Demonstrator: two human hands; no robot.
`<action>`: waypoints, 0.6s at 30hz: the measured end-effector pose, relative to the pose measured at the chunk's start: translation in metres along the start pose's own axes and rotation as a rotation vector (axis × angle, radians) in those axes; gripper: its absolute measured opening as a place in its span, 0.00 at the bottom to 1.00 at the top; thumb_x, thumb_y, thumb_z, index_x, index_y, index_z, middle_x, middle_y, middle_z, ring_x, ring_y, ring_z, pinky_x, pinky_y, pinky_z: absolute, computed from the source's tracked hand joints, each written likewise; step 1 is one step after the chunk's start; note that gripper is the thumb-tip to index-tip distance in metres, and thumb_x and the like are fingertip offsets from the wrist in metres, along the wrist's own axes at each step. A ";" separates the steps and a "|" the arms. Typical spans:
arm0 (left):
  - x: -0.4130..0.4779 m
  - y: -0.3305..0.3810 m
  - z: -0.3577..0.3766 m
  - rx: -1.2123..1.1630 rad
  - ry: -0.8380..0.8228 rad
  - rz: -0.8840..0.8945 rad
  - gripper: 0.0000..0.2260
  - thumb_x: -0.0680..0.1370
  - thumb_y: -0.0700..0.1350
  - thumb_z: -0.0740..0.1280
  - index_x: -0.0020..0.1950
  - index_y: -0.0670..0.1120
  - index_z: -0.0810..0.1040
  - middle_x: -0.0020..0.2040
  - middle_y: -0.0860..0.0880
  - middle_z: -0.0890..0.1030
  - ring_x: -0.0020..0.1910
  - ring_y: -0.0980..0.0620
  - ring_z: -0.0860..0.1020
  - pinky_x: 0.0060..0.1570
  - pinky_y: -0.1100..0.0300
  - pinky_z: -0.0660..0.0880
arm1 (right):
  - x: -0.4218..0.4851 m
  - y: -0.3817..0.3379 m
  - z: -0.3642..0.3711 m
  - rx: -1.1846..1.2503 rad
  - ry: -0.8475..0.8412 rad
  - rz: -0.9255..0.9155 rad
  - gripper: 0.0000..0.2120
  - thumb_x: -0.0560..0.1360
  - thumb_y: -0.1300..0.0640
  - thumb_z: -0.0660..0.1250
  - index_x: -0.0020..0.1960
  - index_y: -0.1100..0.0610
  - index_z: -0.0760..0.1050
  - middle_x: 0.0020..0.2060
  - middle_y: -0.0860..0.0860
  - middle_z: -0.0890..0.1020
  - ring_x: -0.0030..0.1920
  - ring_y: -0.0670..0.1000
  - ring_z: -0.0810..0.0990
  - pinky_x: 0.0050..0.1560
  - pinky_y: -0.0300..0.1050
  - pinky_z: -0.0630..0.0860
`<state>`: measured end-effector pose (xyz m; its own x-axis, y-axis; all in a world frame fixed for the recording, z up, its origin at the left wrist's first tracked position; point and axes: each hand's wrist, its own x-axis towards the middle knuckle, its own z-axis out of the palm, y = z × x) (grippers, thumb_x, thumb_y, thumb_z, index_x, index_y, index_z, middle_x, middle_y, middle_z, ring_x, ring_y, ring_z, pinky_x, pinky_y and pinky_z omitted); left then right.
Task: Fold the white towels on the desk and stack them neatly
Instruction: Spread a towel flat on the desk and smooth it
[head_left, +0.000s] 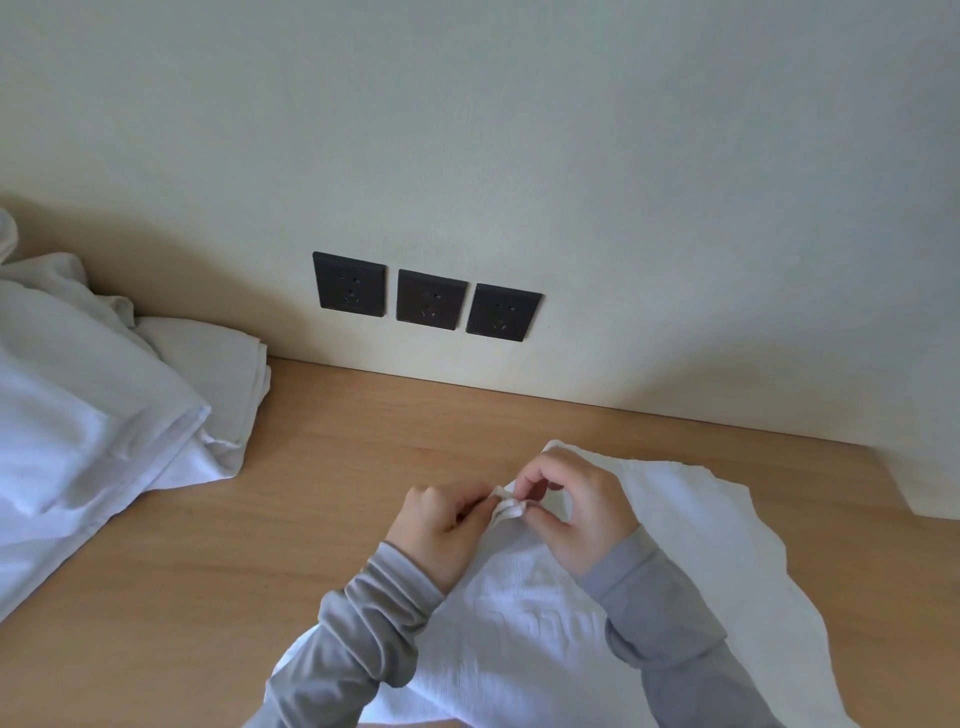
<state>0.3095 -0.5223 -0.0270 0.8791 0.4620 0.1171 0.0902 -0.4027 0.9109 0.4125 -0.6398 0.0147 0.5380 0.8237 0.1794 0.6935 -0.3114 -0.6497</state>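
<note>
Where the grey sleeves (363, 639) come in at the bottom edge, they lie over a white towel (691, 525) and hide part of its near half. The towel is spread loosely on the wooden desk (311, 467), right of centre, with a wavy, uneven right edge and its far corner close to the wall. Bare desk lies around it to the left and beyond. Further left, well apart from the towel, a pile of white cloth (78, 389) sits on the desk, crumpled and partly folded, running out of view at the left edge and reaching back to the wall (519, 130). Three dark sockets (426, 299) sit in a row on the wall just above the desk's back edge.

Both hands meet over the towel's far left part. The left hand (441, 525) has its fingers (467, 501) curled, thumb and fingertips pinching a small bunched corner (506, 506) of the towel, raised a little off the desk. The right hand (576, 514) faces it, nearly touching, its fingers (535, 478) bent and its thumb and forefinger closed on the same bunch from the other side. Nothing covers either hand.
</note>
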 end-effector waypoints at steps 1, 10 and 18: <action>0.000 0.000 0.000 0.002 0.006 0.005 0.09 0.77 0.39 0.65 0.40 0.36 0.81 0.31 0.39 0.79 0.31 0.48 0.74 0.33 0.61 0.69 | 0.001 0.000 0.000 -0.006 -0.013 -0.002 0.07 0.64 0.73 0.67 0.36 0.62 0.76 0.33 0.40 0.73 0.34 0.41 0.73 0.39 0.30 0.70; -0.003 -0.001 0.003 -0.105 -0.034 -0.100 0.12 0.77 0.42 0.65 0.36 0.37 0.78 0.27 0.49 0.70 0.29 0.55 0.67 0.32 0.59 0.64 | 0.003 0.001 0.004 -0.043 -0.035 0.017 0.08 0.65 0.72 0.67 0.37 0.60 0.77 0.31 0.38 0.72 0.32 0.41 0.73 0.36 0.35 0.73; -0.003 -0.003 0.003 -0.048 0.003 -0.110 0.11 0.77 0.39 0.64 0.38 0.36 0.79 0.29 0.42 0.74 0.32 0.53 0.70 0.36 0.57 0.69 | -0.003 0.006 0.009 0.022 0.082 -0.037 0.07 0.65 0.69 0.73 0.36 0.60 0.77 0.32 0.45 0.77 0.36 0.43 0.76 0.39 0.29 0.71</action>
<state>0.3083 -0.5244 -0.0308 0.8637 0.5038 0.0161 0.1638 -0.3108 0.9363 0.4104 -0.6398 0.0038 0.5501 0.7926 0.2630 0.7036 -0.2703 -0.6572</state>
